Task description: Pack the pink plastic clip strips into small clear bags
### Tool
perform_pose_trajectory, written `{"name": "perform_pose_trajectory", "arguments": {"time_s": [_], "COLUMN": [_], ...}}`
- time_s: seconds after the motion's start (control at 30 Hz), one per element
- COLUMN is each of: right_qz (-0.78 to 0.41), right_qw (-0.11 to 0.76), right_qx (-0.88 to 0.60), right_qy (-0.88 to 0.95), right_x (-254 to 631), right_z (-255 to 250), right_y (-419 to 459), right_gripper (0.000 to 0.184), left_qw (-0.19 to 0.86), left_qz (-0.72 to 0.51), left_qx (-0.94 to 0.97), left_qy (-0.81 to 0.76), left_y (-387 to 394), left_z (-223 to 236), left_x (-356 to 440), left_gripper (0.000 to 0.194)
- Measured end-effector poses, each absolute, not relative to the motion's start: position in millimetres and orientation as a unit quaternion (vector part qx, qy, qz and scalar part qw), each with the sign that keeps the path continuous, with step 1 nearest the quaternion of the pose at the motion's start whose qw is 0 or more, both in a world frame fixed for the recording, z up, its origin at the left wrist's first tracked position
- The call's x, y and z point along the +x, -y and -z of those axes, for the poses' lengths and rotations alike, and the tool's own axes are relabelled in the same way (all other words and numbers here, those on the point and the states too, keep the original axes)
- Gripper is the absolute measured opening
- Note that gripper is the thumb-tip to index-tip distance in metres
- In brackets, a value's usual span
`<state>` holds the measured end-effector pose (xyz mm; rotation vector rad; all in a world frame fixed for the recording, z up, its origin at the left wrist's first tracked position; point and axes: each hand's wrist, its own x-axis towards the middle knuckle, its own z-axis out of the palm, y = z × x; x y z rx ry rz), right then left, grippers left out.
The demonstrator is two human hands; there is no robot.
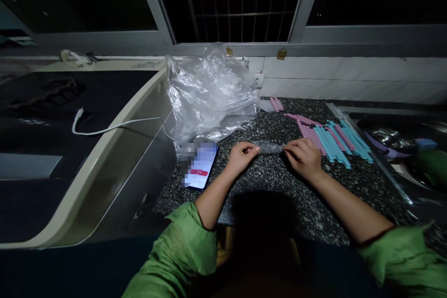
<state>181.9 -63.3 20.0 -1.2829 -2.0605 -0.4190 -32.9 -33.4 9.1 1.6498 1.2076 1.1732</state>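
A small clear plastic bag [268, 147] is stretched between my two hands, just above the dark speckled counter. My left hand [241, 156] pinches its left end between thumb and fingers. At the other end, my right hand [304, 158] is closed on the bag, with the fingertips bent toward it. Right beside that hand lie flat strips in rows, pink strips [309, 137] and light blue strips [331, 145]. A phone [201, 166] with its screen lit rests left of my left forearm.
Crumpled clear plastic bags [211, 93] are heaped at the back. More pink strips [277, 104] lie near the tiled wall. A sink [359, 116] holding metal pots is at right, a washing machine [129, 102] with a white cable [115, 127] at left.
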Motion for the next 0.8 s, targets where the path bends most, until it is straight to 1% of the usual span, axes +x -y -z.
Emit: {"name": "perform_pose_trajectory", "arguments": {"time_s": [0.1,0.17,0.23,0.37,0.47,0.63,0.8], "right_qz": [0.170,0.158,0.140,0.107,0.061,-0.020,-0.024], "right_qw": [0.311,0.300,0.307,0.377,0.417,0.427,0.427], "right_qx": [-0.473,-0.469,-0.474,-0.503,-0.520,-0.527,-0.514], "right_qy": [0.807,0.816,0.813,0.770,0.742,0.734,0.744], "right_x": [179.5,178.3,178.0,181.0,183.8,183.5,180.4], "right_z": [-21.1,-20.4,-18.8,-13.9,-10.0,-5.1,-5.5], "right_y": [65.6,66.2,65.6,60.6,56.1,52.9,54.5], "right_gripper": [0.017,0.017,0.016,0.017,0.019,0.021,0.018], "left_qw": [0.462,0.480,0.484,0.451,0.423,0.371,0.316], "left_qz": [-0.462,-0.474,-0.482,-0.476,-0.463,-0.432,-0.414], "left_qx": [0.584,0.556,0.546,0.590,0.637,0.708,0.743], "left_qy": [-0.482,-0.485,-0.485,-0.471,-0.448,-0.418,-0.420], "left_y": [32.4,31.5,30.7,29.9,30.6,33.2,34.7], "left_z": [-6.6,-4.6,-3.1,-2.5,-3.0,-3.6,-3.2], "left_x": [-32.5,-32.6,-32.9,-33.2,-33.3,-32.4,-30.7], "left_gripper": [0.018,0.016,0.012,0.006,0.007,0.008,0.011]}}
